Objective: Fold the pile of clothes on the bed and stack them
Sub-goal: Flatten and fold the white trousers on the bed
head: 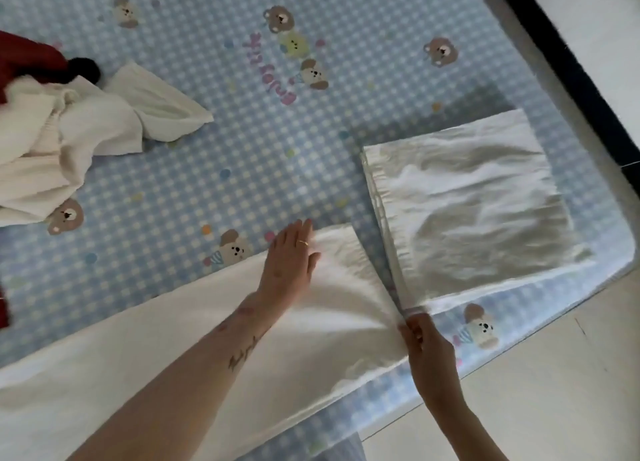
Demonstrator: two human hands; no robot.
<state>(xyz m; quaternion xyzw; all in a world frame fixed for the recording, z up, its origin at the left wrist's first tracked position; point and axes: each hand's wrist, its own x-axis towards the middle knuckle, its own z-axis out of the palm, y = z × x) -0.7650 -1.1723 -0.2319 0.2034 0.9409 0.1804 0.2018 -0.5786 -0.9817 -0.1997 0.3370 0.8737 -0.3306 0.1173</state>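
Already the left hand (pixel 290 257) lies flat, fingers straight, on the long white cloth (pixel 194 325) spread along the bed (pixel 242 149) edge, while the right hand (pixel 420 336) pinches its near corner beside the folded white stack (pixel 474 211). Tugging that corner could drag the stack's edge askew; the unfolded pile (pixel 59 142) waits well apart.

My right hand (pixel 420 336) hides the cloth corner it pinches, and the picture's left edge cuts off the unfolded pile (pixel 52 138).

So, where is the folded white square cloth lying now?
In the head view, the folded white square cloth lies on the right of the blue checked bed sheet, near the bed's corner, just beyond the right hand.
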